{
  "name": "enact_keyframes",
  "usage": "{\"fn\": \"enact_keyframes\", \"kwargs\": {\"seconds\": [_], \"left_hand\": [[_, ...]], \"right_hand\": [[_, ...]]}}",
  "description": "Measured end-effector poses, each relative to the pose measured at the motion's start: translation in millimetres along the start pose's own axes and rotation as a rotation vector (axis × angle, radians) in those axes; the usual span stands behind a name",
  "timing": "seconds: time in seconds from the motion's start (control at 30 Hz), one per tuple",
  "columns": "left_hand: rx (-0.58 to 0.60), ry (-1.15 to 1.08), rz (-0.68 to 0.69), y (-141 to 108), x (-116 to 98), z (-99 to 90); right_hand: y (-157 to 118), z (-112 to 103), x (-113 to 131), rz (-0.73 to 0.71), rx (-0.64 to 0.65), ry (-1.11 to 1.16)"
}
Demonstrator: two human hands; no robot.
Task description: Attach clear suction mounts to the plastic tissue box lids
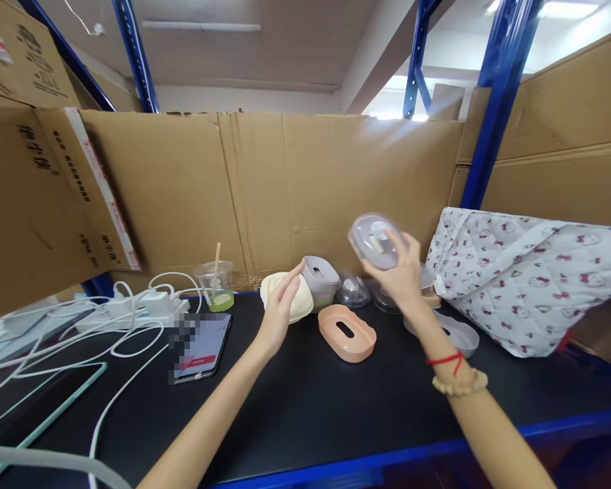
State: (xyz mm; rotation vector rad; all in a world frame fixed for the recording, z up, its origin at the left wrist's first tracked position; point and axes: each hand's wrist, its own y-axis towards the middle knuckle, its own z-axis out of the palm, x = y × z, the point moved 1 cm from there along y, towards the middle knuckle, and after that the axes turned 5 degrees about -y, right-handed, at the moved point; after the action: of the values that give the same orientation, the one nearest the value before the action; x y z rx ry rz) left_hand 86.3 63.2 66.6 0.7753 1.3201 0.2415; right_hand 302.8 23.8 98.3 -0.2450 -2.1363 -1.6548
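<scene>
The raised container (360, 238) looks like glossy, see-through plastic, the pink tray (360, 345) smooth, matt plastic. The counter (305, 401) is smooth and matt, the back wall (361, 176) creased cardboard, the patterned cover (529, 272) quilted cloth, the posts (497, 102) painted metal.

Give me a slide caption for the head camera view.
Right hand holding up a see-through container, left hand at a cream dish, a peach tray on the black table.
</scene>
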Motion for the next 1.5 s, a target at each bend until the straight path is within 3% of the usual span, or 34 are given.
{"fn": "enact_keyframes", "kwargs": {"seconds": [0.07, 0.13, 0.2, 0.3, 0.43, 0.5, 0.6, 0.67, 0.73, 0.8, 0.9, 1.03, 1.13, 1.3, 1.4, 1.5], "left_hand": [[-0.095, 0.328, 0.091, 3.1, 2.1, -6.5], [-0.160, 0.639, 0.076, 4.8, 4.2, -11.5], [-0.193, 0.845, -0.058, 6.4, 6.6, -16.2], [-0.235, 0.956, -0.291, 10.6, 11.6, -25.6], [-0.296, 0.797, -0.476, 18.4, 22.9, -41.5], [-0.293, 0.664, -0.496, 20.7, 27.0, -47.2], [-0.387, 0.577, -0.389, 21.7, 23.6, -51.6], [-0.516, 0.549, -0.291, 21.6, 16.7, -52.9], [-0.624, 0.481, -0.246, 21.7, 11.0, -53.6], [-0.668, 0.384, -0.264, 22.4, 10.0, -53.2], [-0.627, 0.280, -0.320, 23.6, 16.7, -48.5], [-0.612, 0.278, -0.410, 22.2, 24.9, -37.8], [-0.661, 0.313, -0.341, 20.0, 20.0, -33.9], [-0.646, 0.128, -0.216, 18.2, 11.2, -32.9], [-0.633, 0.000, -0.223, 18.7, 13.0, -29.3], [-0.561, -0.198, -0.245, 19.3, 15.5, -22.7]], "right_hand": [[25.0, -6.1, -28.1, 0.163, 0.041, -0.163], [41.3, -12.3, -54.1, 0.304, 0.142, -0.297], [49.0, -17.6, -74.2, 0.423, 0.214, -0.408], [51.0, -18.9, -86.3, 0.423, 0.215, -0.511], [37.6, 4.1, -63.1, 0.164, 0.162, -0.462], [20.7, 26.5, -38.8, -0.023, 0.261, -0.370], [-12.4, 61.7, -2.3, -0.162, 0.559, -0.241], [-30.8, 77.3, 14.4, -0.181, 0.659, -0.202], [-41.0, 84.6, 22.6, -0.200, 0.678, -0.149], [-43.4, 86.0, 23.8, -0.212, 0.645, -0.077], [-40.8, 84.8, 19.6, -0.142, 0.594, -0.005], [-41.7, 86.5, 17.5, -0.044, 0.537, 0.094], [-44.2, 88.1, 20.0, -0.007, 0.491, 0.175], [-41.5, 81.4, 27.9, 0.076, 0.353, 0.283], [-42.7, 69.5, 38.5, 0.006, 0.275, 0.366], [-51.5, 57.8, 53.4, -0.162, 0.356, 0.459]]}}
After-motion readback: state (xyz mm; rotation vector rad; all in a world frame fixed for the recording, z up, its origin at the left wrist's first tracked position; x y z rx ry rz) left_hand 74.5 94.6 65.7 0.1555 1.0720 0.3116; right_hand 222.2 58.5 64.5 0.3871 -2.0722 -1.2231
